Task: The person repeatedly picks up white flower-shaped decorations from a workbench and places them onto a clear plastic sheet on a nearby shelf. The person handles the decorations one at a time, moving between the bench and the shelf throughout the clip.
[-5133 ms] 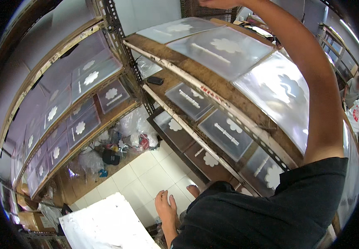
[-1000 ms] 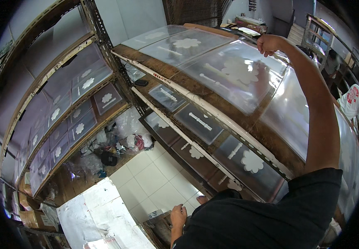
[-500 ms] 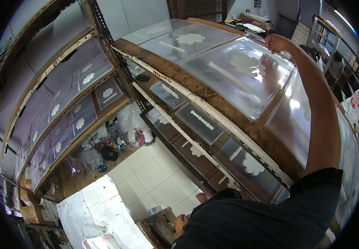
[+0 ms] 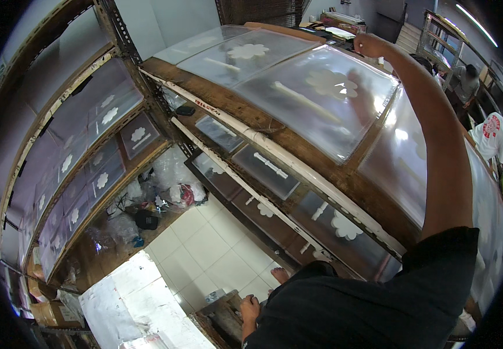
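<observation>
My right arm reaches out over the top shelf. My right hand [image 4: 369, 46] has its fingers curled together near the far edge of a clear plastic sheet [image 4: 304, 116] with a pale flower shape and a pale bar on it. Whether anything is pinched in those fingers is too small to tell. Low in front of my body, my left hand [image 4: 249, 308] is loosely closed beside a worn wooden stool [image 4: 219, 311]. What it holds, if anything, is hidden.
More clear sheets with flower shapes [image 4: 248, 51] cover the top shelf and the lower tiers. Metal-framed racks [image 4: 53, 122] stand at left. Plastic bags [image 4: 176, 168] lie beneath; a white-covered surface [image 4: 123, 296] is nearby. A person in a white shirt [image 4: 490, 136] is at far right.
The whole view has shifted, so the shelves sit farther left and slightly higher. My right hand stays by the sheet's far edge, its wrist slightly turned. More of the person at far right shows.
</observation>
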The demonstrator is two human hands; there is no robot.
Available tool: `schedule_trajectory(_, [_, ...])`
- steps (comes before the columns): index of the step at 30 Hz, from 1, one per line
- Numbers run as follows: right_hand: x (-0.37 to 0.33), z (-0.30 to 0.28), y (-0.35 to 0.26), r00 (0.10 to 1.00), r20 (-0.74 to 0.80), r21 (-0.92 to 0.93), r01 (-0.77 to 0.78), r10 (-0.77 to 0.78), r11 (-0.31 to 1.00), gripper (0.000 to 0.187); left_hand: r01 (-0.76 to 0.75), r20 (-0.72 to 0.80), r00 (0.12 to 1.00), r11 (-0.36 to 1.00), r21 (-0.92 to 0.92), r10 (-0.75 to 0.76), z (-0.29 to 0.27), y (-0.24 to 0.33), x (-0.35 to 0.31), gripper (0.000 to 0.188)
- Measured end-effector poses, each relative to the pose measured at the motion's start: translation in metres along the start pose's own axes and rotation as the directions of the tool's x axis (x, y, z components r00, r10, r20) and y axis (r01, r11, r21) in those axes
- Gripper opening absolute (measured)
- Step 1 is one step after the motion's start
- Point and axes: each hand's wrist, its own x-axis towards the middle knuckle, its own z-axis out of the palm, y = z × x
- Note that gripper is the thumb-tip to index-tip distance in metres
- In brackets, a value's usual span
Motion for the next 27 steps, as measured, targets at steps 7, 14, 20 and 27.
schedule_trajectory(7, [0.024,-0.057,-0.081,0.95,-0.218,-0.069,0.213,-0.223,0.975,0.02,-0.084,-0.037,0.996,0.995,0.046,0.086,0.011,0.007,-0.005,0.031])
schedule_trajectory(14, [-0.001,-0.138,-0.259,0.799,-0.205,-0.019,0.573,-0.565,0.819,0.031,-0.196,-0.177,0.966,0.98,-0.027,0.189,-0.013,0.057,-0.029,0.027])
schedule_trajectory(20, [-0.098,-0.167,-0.459,0.582,-0.053,-0.004,0.813,-0.812,0.583,0.024,-0.249,-0.411,0.889,0.966,-0.064,0.201,-0.046,0.069,-0.086,0.024])
schedule_trajectory(27, [-0.219,-0.121,-0.629,0.212,0.005,0.139,0.968,-0.977,0.211,0.025,-0.163,-0.657,0.747,0.986,-0.033,0.102,-0.075,0.075,-0.175,0.025])
